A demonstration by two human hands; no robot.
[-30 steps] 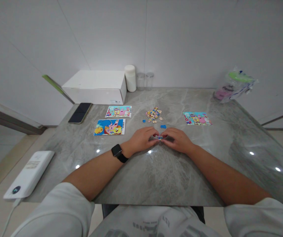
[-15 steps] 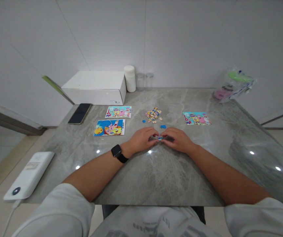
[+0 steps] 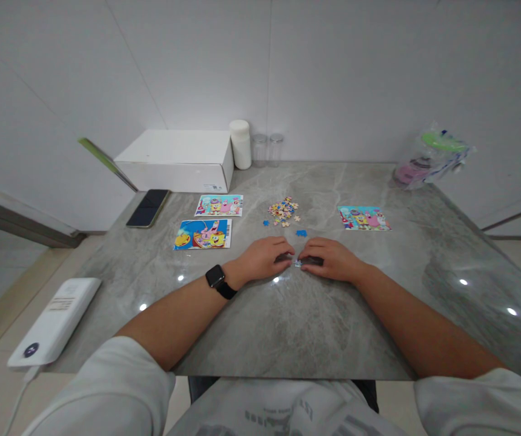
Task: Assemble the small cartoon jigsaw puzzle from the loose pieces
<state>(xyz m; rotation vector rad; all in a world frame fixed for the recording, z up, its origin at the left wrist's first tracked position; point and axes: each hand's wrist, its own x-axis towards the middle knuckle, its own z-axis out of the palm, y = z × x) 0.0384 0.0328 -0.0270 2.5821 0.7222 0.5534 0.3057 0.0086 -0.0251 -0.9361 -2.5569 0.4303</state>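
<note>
Close together over the front middle of the table, my two hands meet at a small jigsaw piece [image 3: 297,263], pale and bluish. My left hand [image 3: 267,257], wearing a black watch on the wrist, has its fingers curled with the tips at the piece's left edge. From the other side, my right hand [image 3: 331,259] pinches at it with thumb and fingers. Whether it is one piece or two joined is too small to tell. Just beyond the fingers lies a blue jigsaw piece [image 3: 301,233]. Farther back is a loose pile of jigsaw pieces [image 3: 282,209].
Two cartoon picture cards, an upper one [image 3: 219,206] and a lower one [image 3: 202,234], lie left; another card [image 3: 364,218] lies right. A phone [image 3: 148,208], white box [image 3: 174,160], white bottle [image 3: 241,145], two clear jars and a plastic bag [image 3: 428,158] stand around. A power bank [image 3: 56,321] sits front left.
My hands have drawn slightly apart and the small piece between them is lower, nearer to me. More of it shows between the fingertips. The pile and cards stay put.
</note>
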